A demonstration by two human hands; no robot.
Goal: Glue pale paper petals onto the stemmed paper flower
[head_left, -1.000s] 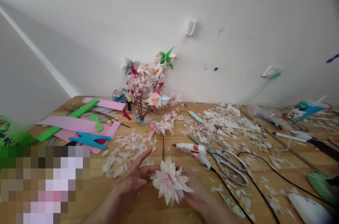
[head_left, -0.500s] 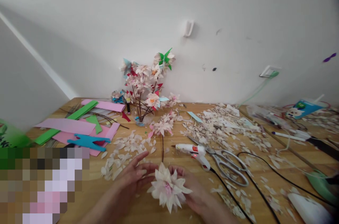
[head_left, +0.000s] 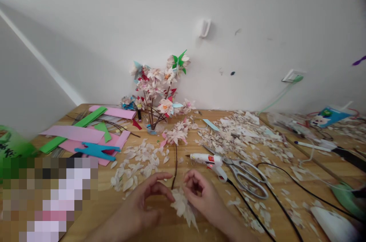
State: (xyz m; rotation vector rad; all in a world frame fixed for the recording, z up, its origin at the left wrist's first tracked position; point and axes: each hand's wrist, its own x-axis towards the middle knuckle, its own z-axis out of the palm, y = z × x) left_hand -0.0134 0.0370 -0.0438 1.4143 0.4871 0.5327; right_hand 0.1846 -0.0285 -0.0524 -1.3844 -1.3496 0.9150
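Note:
A white, many-petalled flower (head_left: 183, 207) is tilted on its side near the front of the table, its centre turned away from view. My right hand (head_left: 204, 196) has its fingers curled together against the flower's right side and appears to hold it. On the other side, my left hand (head_left: 143, 204) has its fingers spread and curved, with fingertips close to the petals; whether they touch I cannot tell. Just beyond the flower, a brown stem (head_left: 175, 162) runs away to a pale pink flower (head_left: 175, 135) lying on the table.
Right of my hands lie a glue gun (head_left: 206, 159) with a lit red light, scissors (head_left: 243, 175) and black cables. Loose petals (head_left: 137, 162) lie on both sides. A flower arrangement (head_left: 156, 93) stands by the wall. Coloured paper strips (head_left: 71, 134) lie left.
The white flower has turned from facing me to lying sideways. My right hand has come out from behind it, fingers curled, and my left hand has drawn slightly downward.

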